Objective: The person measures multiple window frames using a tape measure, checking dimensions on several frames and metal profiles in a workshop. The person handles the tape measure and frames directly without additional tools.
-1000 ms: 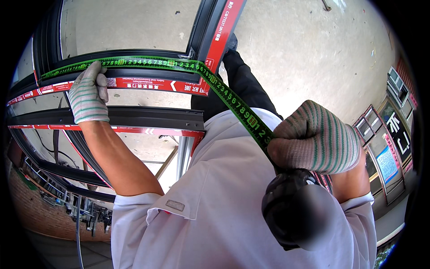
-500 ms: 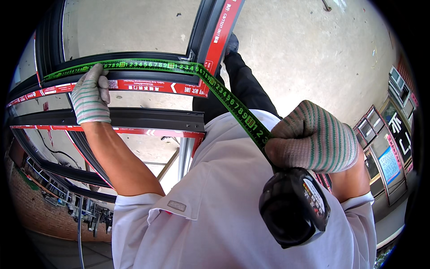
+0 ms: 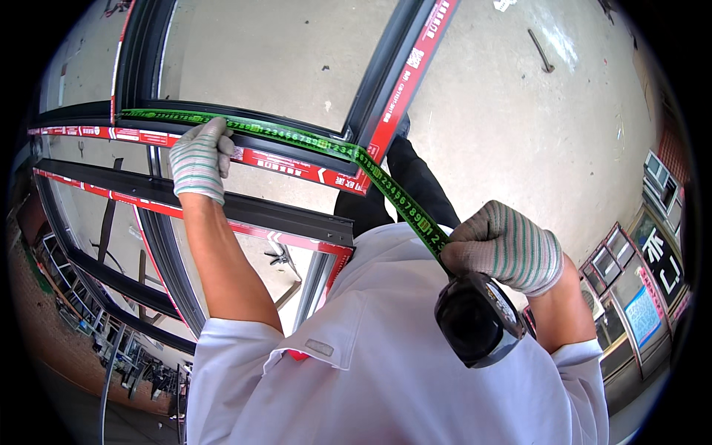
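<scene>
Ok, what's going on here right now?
A person in striped gloves has a tape measure drawn out. The left hand touches the green blade where it runs along one bar of a black frame with red strips. Past the frame's corner, the blade angles over to the right hand, which grips it beside the black case.

Two striped gloves [image 3: 512, 252] in play, one black tape case [image 3: 473, 320], one green blade [image 3: 404, 199]! At least two dark frames [image 3: 388, 70] up close, one white shirt [image 3: 393, 341], one blue sheet [image 3: 643, 315], and one rod [image 3: 540, 49] too!
</scene>
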